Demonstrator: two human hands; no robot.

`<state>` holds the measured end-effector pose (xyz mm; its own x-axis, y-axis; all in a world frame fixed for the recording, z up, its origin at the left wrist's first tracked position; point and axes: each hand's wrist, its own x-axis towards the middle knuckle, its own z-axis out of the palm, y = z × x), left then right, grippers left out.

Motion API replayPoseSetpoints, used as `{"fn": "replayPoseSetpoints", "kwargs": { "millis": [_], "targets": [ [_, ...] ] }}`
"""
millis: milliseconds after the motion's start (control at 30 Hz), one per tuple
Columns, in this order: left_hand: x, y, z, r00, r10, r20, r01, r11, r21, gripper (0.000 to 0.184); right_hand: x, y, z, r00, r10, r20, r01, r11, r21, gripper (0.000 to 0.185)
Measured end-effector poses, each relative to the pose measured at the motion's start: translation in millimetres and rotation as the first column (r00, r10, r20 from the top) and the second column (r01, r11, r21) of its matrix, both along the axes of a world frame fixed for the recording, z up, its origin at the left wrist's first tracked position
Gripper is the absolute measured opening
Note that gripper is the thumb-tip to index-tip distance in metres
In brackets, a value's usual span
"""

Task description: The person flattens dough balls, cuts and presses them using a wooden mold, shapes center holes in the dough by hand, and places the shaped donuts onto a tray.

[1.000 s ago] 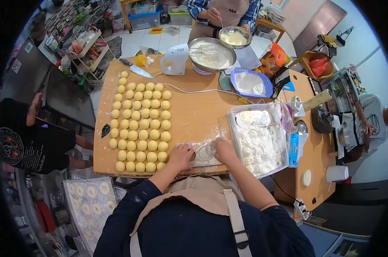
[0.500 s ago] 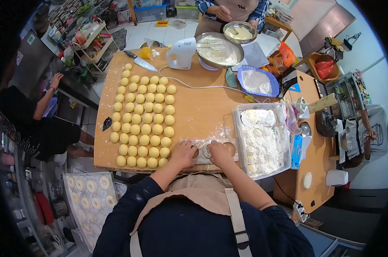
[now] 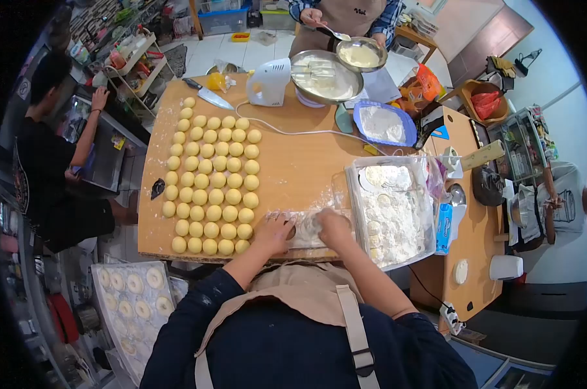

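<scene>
A floured strip with round shapes along it lies at the table's near edge. On its left end rests my left hand, fingers stretched and spread, touching a brownish round. My right hand is over the middle and right part of the strip. Its fingers are curled together and slightly blurred, and whatever is under them is mostly hidden. Rows of round yellow dough balls stand to the left. To the right is a clear plastic tub holding flour and floured rounds.
A knife, a hand mixer and its cord lie beyond. A co-worker holds a spoon over a bowl beside a larger bowl. A blue tray holds flour. Another person crouches left, near a tray of dough rings.
My right hand has shifted slightly up and covers the pale round seen under its fingers before. My left hand stays put. The co-worker has raised a spoon; the person at left leans into view.
</scene>
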<state>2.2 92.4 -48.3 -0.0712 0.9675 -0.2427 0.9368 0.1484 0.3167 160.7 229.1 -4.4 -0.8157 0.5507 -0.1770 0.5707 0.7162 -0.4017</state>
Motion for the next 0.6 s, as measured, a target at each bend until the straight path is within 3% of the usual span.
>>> {"fn": "replayPoseSetpoints", "kwargs": {
  "millis": [67,167,267,600],
  "targets": [
    [2,0,-9,1.0,0.022,0.016,-0.022,0.999,-0.03,0.089,1,6,14,0.998,-0.068,-0.008,0.068,0.998,0.011,0.028],
    [1,2,9,1.0,0.004,0.018,-0.002,0.996,-0.09,0.089,5,5,3,0.999,0.016,0.039,-0.018,0.998,0.057,0.027],
    [0,4,13,1.0,0.005,0.022,-0.003,0.995,-0.097,0.089,-5,-7,7,0.98,0.047,0.194,-0.052,0.998,0.02,0.024],
    [-1,3,8,1.0,-0.002,0.009,0.003,0.995,-0.101,0.087,-13,-15,-9,0.983,0.107,0.152,-0.121,0.989,0.089,0.016]
  ]
}}
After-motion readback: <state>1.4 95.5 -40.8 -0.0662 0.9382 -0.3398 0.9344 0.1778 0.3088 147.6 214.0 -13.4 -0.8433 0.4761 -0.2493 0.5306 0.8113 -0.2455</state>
